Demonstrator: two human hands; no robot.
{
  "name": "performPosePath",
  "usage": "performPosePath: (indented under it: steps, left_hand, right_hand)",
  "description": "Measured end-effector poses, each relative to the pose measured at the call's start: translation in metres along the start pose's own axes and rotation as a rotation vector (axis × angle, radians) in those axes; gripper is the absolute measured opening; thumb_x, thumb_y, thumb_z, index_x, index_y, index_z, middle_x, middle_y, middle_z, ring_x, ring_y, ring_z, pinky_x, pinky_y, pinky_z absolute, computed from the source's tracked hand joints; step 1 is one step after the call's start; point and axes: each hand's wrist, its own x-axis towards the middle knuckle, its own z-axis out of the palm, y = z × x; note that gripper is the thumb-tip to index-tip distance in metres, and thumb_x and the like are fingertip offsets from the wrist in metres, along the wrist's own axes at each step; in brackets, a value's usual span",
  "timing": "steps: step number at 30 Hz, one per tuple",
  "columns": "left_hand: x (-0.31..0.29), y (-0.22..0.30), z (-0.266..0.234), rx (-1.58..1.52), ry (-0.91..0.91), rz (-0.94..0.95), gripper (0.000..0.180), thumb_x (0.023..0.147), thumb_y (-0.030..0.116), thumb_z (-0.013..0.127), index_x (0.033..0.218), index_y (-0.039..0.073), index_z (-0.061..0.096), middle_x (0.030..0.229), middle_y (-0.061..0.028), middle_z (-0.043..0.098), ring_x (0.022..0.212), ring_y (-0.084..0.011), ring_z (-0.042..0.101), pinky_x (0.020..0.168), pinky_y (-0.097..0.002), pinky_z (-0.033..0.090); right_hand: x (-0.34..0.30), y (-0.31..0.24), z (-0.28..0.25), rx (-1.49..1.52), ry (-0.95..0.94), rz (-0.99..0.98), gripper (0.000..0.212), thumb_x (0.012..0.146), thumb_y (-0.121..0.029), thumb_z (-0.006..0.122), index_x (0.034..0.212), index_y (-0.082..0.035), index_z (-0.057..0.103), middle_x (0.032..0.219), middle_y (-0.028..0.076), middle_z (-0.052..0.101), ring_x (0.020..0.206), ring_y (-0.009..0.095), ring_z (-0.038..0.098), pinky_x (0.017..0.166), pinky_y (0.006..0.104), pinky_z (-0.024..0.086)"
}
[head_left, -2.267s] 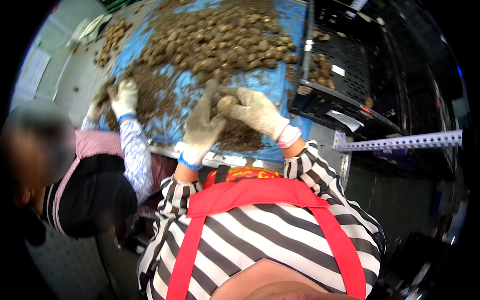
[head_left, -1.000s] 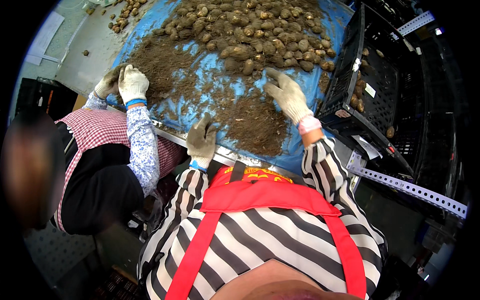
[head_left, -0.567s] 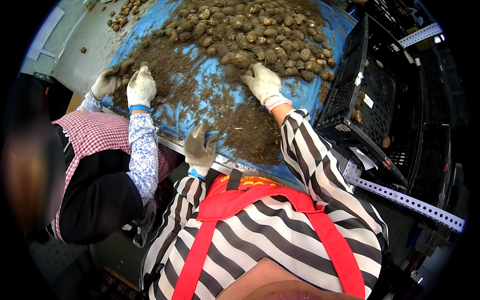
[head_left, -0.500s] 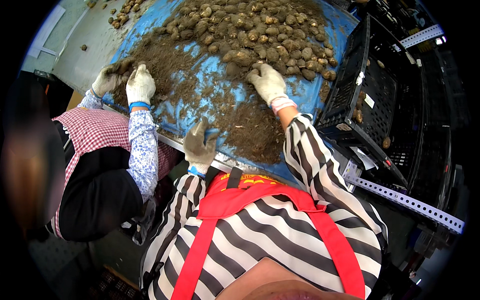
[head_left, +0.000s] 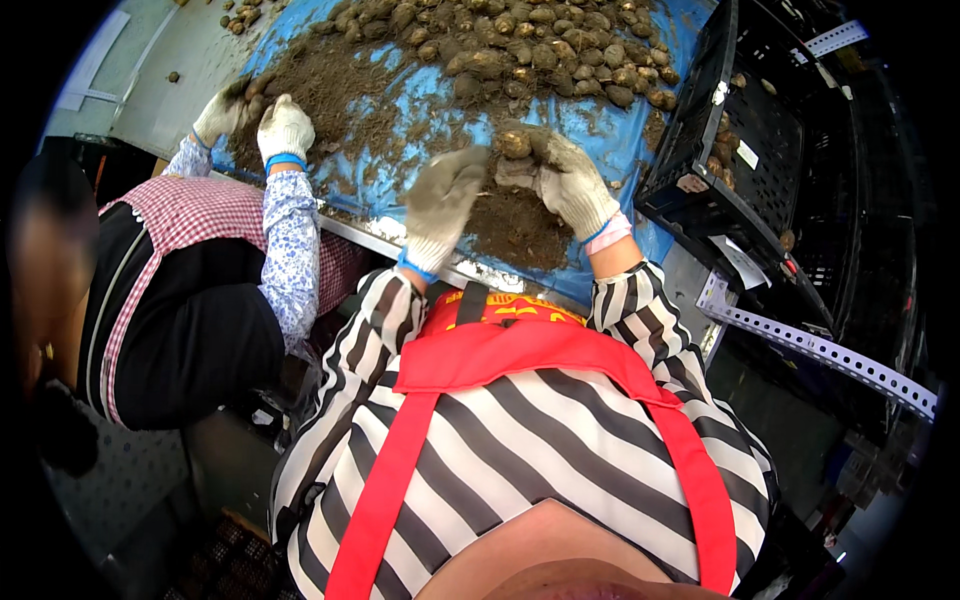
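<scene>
My right hand, in a dirty white knit glove, is closed on a round brown taro held above the blue sheet. Facing it, a short way to the left, my left hand is gloved too and slightly blurred. Its fingers stretch toward the taro, and nothing shows in them. Beneath the hands lies a patch of loose soil and root fibres. Beyond them a big heap of taros covers the far part of the blue sheet.
At the left, a co-worker's gloved hands work over root scraps. Black plastic crates stand at the right, with some taros inside. A perforated metal bar runs below them. The table's metal edge lies before me.
My right hand has drawn back from the heap with a taro in it. My left hand has risen from the table edge and moved right, toward it.
</scene>
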Motion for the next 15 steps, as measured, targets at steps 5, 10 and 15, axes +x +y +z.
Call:
performPosePath:
  steps: [5, 10, 15]
  left_hand:
    - [-0.008, 0.028, 0.02, -0.383, -0.106, -0.148, 0.06, 0.097, 0.02, 0.056, 0.154, 0.005, 0.045, 0.133, -0.0179, 0.067, 0.116, -0.0293, 0.068, 0.102, -0.037, 0.053]
    - [-0.021, 0.028, 0.025, -0.705, -0.097, -0.13, 0.059, 0.095, 0.002, 0.048, 0.154, 0.001, 0.043, 0.12, -0.0141, 0.067, 0.107, -0.0164, 0.067, 0.092, -0.0272, 0.054]
    - [-0.014, 0.043, 0.017, -0.609, -0.114, -0.171, 0.056, 0.095, -0.001, 0.055, 0.15, -0.001, 0.047, 0.119, -0.013, 0.067, 0.107, -0.0144, 0.066, 0.092, -0.0266, 0.054]
  right_hand:
    - [-0.023, 0.014, 0.015, 0.002, -0.013, -0.052, 0.051, 0.106, -0.026, 0.051, 0.15, 0.0, 0.046, 0.144, 0.018, 0.058, 0.117, 0.03, 0.067, 0.098, 0.0479, 0.058]
    - [-0.039, 0.005, 0.024, -1.095, 0.149, -0.304, 0.044, 0.1, -0.024, 0.064, 0.136, 0.0, 0.062, 0.13, 0.013, 0.069, 0.107, 0.019, 0.068, 0.091, 0.0307, 0.055]
    - [-0.057, -0.028, 0.068, -0.799, 0.296, -0.153, 0.035, 0.096, -0.019, 0.07, 0.125, 0.001, 0.07, 0.113, 0.012, 0.076, 0.097, 0.014, 0.07, 0.085, 0.0269, 0.054]
